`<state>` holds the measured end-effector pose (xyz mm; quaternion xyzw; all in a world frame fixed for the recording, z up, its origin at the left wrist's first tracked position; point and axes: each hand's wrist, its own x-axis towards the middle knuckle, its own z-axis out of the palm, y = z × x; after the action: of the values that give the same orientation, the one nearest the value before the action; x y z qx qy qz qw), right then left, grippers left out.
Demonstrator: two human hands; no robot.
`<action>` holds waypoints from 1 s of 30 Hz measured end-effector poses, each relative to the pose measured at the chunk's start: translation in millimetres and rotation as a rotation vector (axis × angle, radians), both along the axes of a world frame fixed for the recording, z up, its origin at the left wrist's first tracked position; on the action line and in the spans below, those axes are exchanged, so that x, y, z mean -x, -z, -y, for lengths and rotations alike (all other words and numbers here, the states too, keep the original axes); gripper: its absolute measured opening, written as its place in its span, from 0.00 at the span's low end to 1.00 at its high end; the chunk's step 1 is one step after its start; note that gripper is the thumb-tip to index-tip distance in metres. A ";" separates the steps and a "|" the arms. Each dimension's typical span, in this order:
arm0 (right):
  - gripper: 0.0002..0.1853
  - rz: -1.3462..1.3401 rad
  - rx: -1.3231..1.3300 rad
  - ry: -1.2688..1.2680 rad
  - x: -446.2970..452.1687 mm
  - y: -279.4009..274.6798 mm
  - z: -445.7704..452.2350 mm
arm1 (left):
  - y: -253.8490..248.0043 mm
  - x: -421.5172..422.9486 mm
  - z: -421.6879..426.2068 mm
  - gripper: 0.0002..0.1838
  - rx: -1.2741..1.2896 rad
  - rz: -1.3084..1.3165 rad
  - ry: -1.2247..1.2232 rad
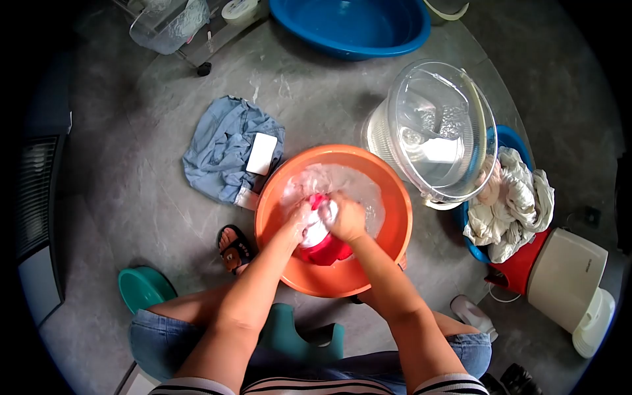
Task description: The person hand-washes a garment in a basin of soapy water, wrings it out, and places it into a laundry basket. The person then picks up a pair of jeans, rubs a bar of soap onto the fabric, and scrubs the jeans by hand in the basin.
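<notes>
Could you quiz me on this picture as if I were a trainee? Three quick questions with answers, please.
1. True or false: the left hand and the right hand are both on the red-and-white cloth.
2. What lies on the crumpled blue garment?
a) a green basin
b) a white block
c) a bottle
3. Fill in: the basin under the hands is ____ in colour.

Key: 1 true; 2 b; 3 orange.
</notes>
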<state>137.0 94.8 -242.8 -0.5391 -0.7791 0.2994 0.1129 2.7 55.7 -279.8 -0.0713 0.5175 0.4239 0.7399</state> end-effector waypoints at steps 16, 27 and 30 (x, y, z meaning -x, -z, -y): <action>0.37 -0.507 0.283 0.599 -7.0 48.3 4.9 | 35.9 14.8 29.1 0.45 -0.478 -0.981 0.125; 0.31 0.050 0.339 0.307 -65.8 -29.4 -14.2 | 3.5 26.0 33.0 0.29 -0.084 -0.952 0.764; 0.40 0.242 -0.162 0.179 -67.2 -18.1 -17.6 | 28.5 28.8 34.4 0.40 -0.023 -1.420 0.724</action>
<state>204.2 112.5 -224.7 -0.6276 -0.7574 0.1573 0.0878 -26.1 21.3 -308.3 0.3960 0.8519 0.1067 0.3256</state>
